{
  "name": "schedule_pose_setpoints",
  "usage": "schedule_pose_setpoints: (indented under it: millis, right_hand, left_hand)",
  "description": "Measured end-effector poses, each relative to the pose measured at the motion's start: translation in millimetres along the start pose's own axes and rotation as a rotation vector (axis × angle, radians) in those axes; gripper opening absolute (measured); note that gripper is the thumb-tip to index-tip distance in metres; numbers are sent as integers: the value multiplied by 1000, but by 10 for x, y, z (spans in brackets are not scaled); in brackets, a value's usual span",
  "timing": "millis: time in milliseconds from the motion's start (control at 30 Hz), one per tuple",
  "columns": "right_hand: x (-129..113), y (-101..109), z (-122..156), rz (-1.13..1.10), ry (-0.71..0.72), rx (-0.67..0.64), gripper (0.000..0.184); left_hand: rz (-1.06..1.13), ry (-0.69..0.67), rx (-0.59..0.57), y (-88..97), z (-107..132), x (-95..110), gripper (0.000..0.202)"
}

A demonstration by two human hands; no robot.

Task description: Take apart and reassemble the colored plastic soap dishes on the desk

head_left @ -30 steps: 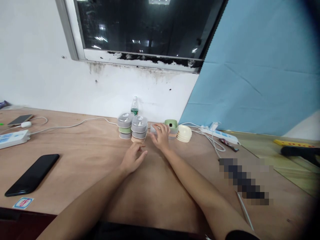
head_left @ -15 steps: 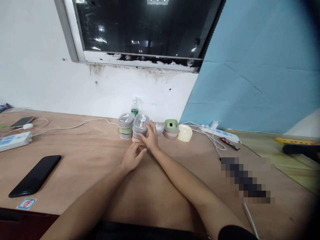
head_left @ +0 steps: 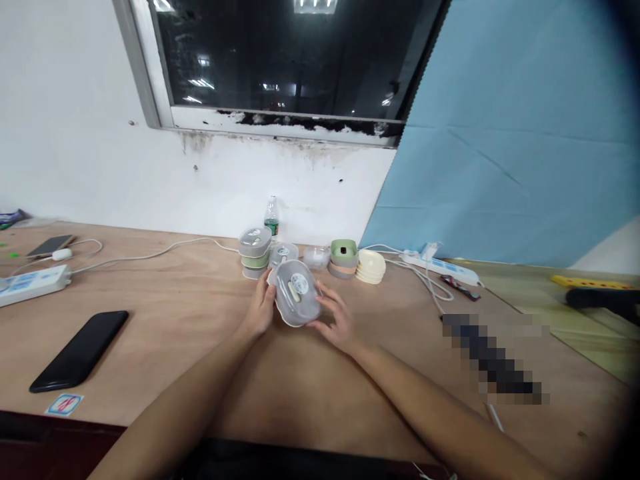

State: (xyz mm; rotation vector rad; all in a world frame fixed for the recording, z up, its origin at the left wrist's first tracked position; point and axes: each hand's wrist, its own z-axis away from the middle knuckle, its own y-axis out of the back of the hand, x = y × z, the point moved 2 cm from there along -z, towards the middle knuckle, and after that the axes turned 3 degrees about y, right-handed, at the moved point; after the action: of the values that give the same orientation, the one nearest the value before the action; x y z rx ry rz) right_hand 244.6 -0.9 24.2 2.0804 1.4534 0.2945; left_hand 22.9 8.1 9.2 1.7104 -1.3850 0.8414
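Both hands hold a small grey lidded container [head_left: 296, 292] above the wooden table [head_left: 175, 320], its clear lid tilted toward me. My left hand [head_left: 260, 310] grips its left side and my right hand [head_left: 337, 319] cups its right and lower side. Just behind stand a stack of lidded containers [head_left: 255, 252] and a lower stack [head_left: 283, 254]. A clear lid [head_left: 317, 257], a green and pink stack [head_left: 343, 258] and cream bowls [head_left: 371, 266] sit to the right of these.
A black phone [head_left: 80, 349] lies at the left near the table edge. A white power strip [head_left: 30, 285] with cables and another phone [head_left: 49, 245] are far left. A bottle [head_left: 271, 221] stands by the wall. A second power strip [head_left: 440, 268] lies at the right.
My right hand reached left to the nearer stack and lifted its top container. Both hands now hold that container closer to me, above the table.
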Motion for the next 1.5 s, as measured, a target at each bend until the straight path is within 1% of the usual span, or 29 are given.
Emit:
schedule_pose_setpoints:
  millis: [67, 133, 167, 200, 300, 333, 367, 400, 533, 567, 700, 767, 833, 967, 1033, 1133, 1233, 1300, 1400, 1433, 1500]
  right_hand:
    - [-27, 75, 48, -50, -44, -33, 61]
    - [-27, 107, 54, -103, -84, -71, 58]
    - [-19, 106, 50, -136, -106, -94, 59]
    - [-8, 94, 44, -178, -129, -116, 64]
    - [30, 29, 35, -325, -207, -166, 89]
    - [39, 11, 34, -363, -224, -173, 93]
    - [46, -1, 32, -385, -232, -182, 93]
    - [50, -4, 28, -389, -231, -192, 90]
    - [58, 63, -3, -329, -179, -178, 68]
    - [61, 84, -10, -318, -170, -164, 65]
    - [83, 123, -10, -321, -167, -110, 60]
    - [102, 119, -1, -335, -184, -82, 59]
    - [129, 112, 10, -355, -212, -44, 58]
    - [202, 84, 49, -465, -344, 26, 61]
    - [243, 60, 81, -520, -434, 41, 64]
    - [309, 31, 129, -539, -534, 87, 68]
    - [395, 25, 154, -526, -596, 197, 71]
    - [466, 37, 158, -525, -649, 305, 70]
    - [566, 71, 156, -513, -772, 469, 62]
    - [590, 84, 154, -499, -811, 507, 58]
    - [620, 106, 144, -457, -859, 541, 53]
  left_hand:
    - [55, 4, -10, -2, 12, 74, 60]
    - [123, 3, -75, -23, 25, 149, 64]
    - [158, 6, -112, -37, 34, 181, 66]
    - [192, 13, -145, -52, 44, 207, 69]
    - [270, 53, -239, -97, 82, 258, 80]
    - [284, 71, -261, -107, 94, 265, 83]
    - [290, 89, -272, -113, 104, 268, 85]
    - [291, 102, -271, -112, 110, 267, 85]
    - [230, 97, -257, -82, 101, 235, 74]
    - [209, 90, -266, -75, 95, 223, 75]
    - [142, 115, -332, -69, 84, 199, 94]
    - [95, 116, -381, -71, 85, 221, 94]
    - [40, 94, -422, -69, 87, 259, 88]
    - [-92, 75, -441, -60, 89, 322, 81]
    - [-153, 61, -439, -63, 92, 336, 80]
    - [-234, 31, -444, -69, 98, 334, 82]
    - [-325, 32, -447, -58, 101, 301, 88]
    - [-381, 46, -448, -42, 101, 273, 90]
    - [-439, 68, -452, -24, 103, 237, 88]
    - [-450, 73, -458, -22, 104, 228, 88]
    - [-457, 74, -468, -23, 105, 220, 90]
